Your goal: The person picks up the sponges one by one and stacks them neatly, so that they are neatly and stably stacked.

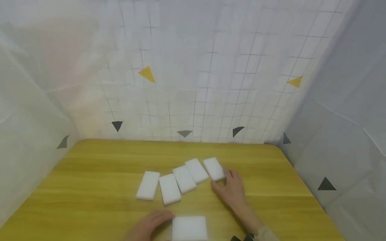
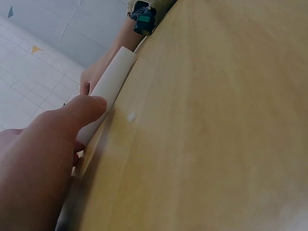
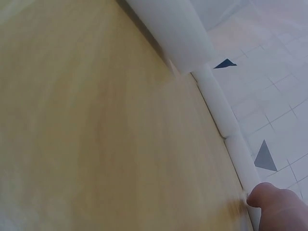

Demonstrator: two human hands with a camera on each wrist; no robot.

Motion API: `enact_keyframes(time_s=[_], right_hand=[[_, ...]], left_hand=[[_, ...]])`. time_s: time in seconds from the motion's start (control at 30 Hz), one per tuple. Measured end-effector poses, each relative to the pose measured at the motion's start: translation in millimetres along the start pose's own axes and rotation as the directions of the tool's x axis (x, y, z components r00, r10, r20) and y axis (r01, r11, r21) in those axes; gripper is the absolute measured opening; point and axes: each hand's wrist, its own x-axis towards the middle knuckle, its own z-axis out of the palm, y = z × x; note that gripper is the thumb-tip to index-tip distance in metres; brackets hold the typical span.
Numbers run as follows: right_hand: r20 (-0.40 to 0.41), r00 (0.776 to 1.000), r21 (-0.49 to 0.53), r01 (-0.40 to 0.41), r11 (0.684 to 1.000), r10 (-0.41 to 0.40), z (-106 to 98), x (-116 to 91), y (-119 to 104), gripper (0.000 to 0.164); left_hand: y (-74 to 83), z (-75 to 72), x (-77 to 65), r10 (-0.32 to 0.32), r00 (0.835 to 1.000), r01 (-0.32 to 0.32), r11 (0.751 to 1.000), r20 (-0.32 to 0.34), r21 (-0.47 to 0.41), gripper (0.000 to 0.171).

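Observation:
My right hand holds the rightmost white sponge block of a curved row, thumb at its near edge and fingers at its right side. In the right wrist view the thumb rests against a white block's edge. Close to me, my left hand grips another white sponge block by its left end. The left wrist view shows the left thumb on this block's near side, the other fingers mostly hidden behind it.
Left of the right-hand block, several similar white blocks lie flat in an arc on the yellow wooden table. White sheeting with grid lines and triangle marks stands behind the table, and grey sheeting at the right.

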Motion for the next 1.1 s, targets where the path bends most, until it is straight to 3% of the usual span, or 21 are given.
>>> enact_keyframes(time_s=[0.27,0.53,0.8,1.1], right_hand=[[0.027,1.000,0.007,-0.011,1.000,0.010,0.6,0.6,1.3,0.063],[0.011,1.000,0.000,-0.002,1.000,0.002,1.7,1.1,2.1,0.064],[0.046,0.999,0.007,-0.026,1.000,0.026,-1.1,1.6,-1.6,0.065],[0.063,0.997,0.009,-0.039,0.999,0.038,0.6,2.5,0.5,0.065]], left_hand=[[3.6,4.3,-3.2,0.031,0.994,-0.024,0.997,-0.101,0.075,0.060],[1.4,4.9,-2.9,0.043,0.995,-0.037,0.998,-0.093,0.059,0.060],[2.2,3.4,-3.5,-0.074,0.997,0.075,0.997,-0.025,0.025,0.059],[1.8,2.5,-3.0,-0.041,0.998,0.042,0.999,-0.055,0.026,0.057]])
